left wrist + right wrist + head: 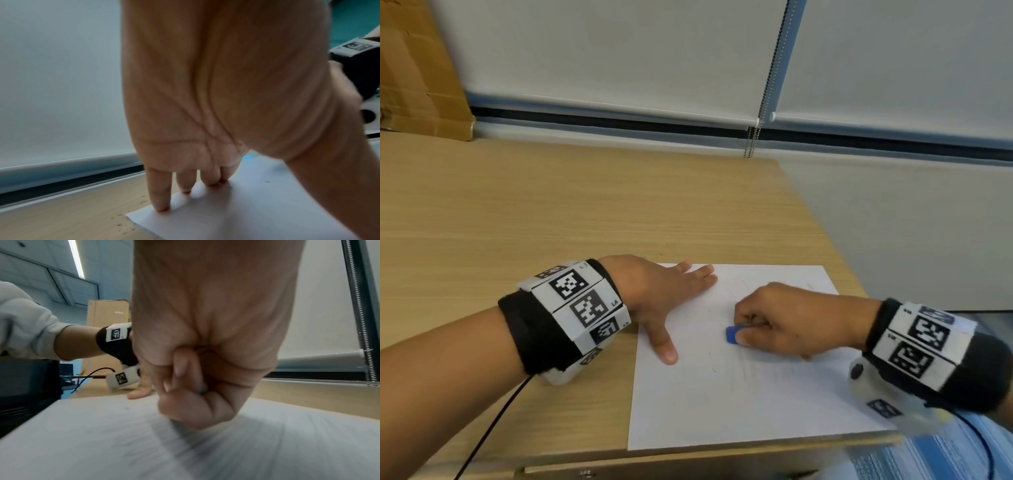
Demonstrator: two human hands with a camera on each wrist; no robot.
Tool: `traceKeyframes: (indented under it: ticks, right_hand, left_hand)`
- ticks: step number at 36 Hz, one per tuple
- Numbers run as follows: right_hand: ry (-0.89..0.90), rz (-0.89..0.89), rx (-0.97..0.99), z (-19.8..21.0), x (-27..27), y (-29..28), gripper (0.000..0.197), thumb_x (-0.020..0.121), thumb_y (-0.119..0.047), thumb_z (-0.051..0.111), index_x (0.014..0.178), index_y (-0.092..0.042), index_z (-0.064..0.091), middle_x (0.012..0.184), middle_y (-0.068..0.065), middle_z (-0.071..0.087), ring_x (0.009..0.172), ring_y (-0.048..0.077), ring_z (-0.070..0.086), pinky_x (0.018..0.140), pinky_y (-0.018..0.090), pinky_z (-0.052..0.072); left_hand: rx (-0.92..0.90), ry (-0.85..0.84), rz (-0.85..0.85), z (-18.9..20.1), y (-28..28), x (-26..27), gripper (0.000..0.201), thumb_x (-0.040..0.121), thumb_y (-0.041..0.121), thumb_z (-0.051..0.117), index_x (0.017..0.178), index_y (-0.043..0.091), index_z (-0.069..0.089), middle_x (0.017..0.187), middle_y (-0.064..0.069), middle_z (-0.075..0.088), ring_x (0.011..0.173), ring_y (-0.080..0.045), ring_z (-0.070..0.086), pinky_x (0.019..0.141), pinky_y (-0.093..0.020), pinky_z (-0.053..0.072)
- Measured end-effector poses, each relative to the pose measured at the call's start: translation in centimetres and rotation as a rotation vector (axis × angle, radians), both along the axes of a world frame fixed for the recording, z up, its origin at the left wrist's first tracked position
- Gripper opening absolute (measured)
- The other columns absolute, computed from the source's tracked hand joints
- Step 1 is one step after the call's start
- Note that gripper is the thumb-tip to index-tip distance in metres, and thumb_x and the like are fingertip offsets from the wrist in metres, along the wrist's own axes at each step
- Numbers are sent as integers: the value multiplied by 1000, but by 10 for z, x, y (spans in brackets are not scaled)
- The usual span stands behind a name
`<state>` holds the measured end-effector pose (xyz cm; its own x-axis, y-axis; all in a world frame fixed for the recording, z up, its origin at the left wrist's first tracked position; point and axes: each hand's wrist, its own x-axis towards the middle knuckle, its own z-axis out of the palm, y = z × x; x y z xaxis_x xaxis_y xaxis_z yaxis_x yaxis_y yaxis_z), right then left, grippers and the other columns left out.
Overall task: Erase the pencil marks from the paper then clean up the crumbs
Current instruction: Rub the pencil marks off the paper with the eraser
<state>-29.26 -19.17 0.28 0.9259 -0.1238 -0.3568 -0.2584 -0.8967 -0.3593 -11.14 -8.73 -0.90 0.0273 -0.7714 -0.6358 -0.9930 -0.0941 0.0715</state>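
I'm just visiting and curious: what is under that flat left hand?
The left hand lies flat with its fingers pressing the far left corner of the white paper, which rests on the wooden desk. Any pencil marks beneath the palm are covered.

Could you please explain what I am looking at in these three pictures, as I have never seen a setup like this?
No machine here: a person works with bare hands, wearing a patterned band with a small camera on each wrist. The big picture comes from a camera on the person's head, looking down at a wooden table. The other two look along each hand from the wrists. A sheet of white paper with faint pencil marks lies on the table. The left hand lies flat, its fingers pressing the paper's far corner to steady it. The right hand pinches a small blue eraser against the paper. Dark crumbs lie on the wood by that corner.
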Motion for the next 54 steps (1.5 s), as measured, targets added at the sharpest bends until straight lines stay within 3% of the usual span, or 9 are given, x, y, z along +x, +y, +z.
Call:
traceKeyframes:
  ticks: [6,13,18,22,35,39,45,51,54]
  right_hand:
    - [219,60,158,4,-7,12,29,96,-38,52,87,-11,58,63,2,56,48,24,56,41,16,40]
    - [141,-14,94,5,2,3,29,96,-33,52,81,-9,58,56,-6,54,43,23,57,46,28,48]
    - [233,35,157,8,0,8,33,94,-42,53,85,-11,61,62,3,56,46,22,56,43,17,41]
    - [138,-35,124,7,3,2,30,95,-36,54,79,-11,59,58,-4,55,46,26,59,41,20,42]
    - [255,75,186,6,-3,16,36,95,-36,54,83,-3,60,59,4,54,43,19,55,42,16,39]
    - [170,-2,123,11,5,5,46,95,-42,53,81,2,57,53,0,50,40,18,57,48,24,45]
    - [254,36,191,6,-2,10,38,95,-39,54,79,-5,59,55,1,51,43,19,53,42,18,39]
    - [126,-36,145,5,4,-3,36,94,-36,55,72,-7,56,55,2,52,41,20,54,46,27,46]
    - [250,39,231,3,-4,3,31,94,-35,57,75,-12,60,57,2,52,43,17,50,42,22,43]
  left_hand:
    - [-6,-16,-10,0,-1,-2,133,71,48,82,151,27,-23,155,21,-29,145,-5,-20,120,-46,17]
    - [-8,-17,8,0,1,-1,133,71,48,82,151,29,-23,156,22,-27,146,-3,-18,120,-46,18]
    - [-5,-15,4,2,1,-3,133,72,46,82,151,26,-23,156,20,-28,145,-5,-20,120,-46,16]
    - [-1,-14,11,1,2,-2,133,72,46,82,151,28,-23,156,21,-28,146,-4,-19,120,-43,16]
    - [-3,-4,13,1,2,-3,133,72,46,82,151,27,-23,155,22,-27,144,-3,-21,121,-45,13]
    - [7,-21,-1,2,0,-4,133,72,46,82,151,25,-23,156,19,-28,145,-5,-21,121,-45,12]
    - [3,-25,-2,3,2,-5,133,73,46,81,151,25,-23,156,19,-29,145,-6,-21,120,-45,15]
    - [1,-27,-1,0,2,-1,135,71,50,81,150,28,-25,154,23,-29,144,-3,-21,120,-46,16]
    - [16,-36,-3,3,1,-3,134,72,48,81,149,28,-26,154,14,-35,146,-7,-21,120,-45,14]
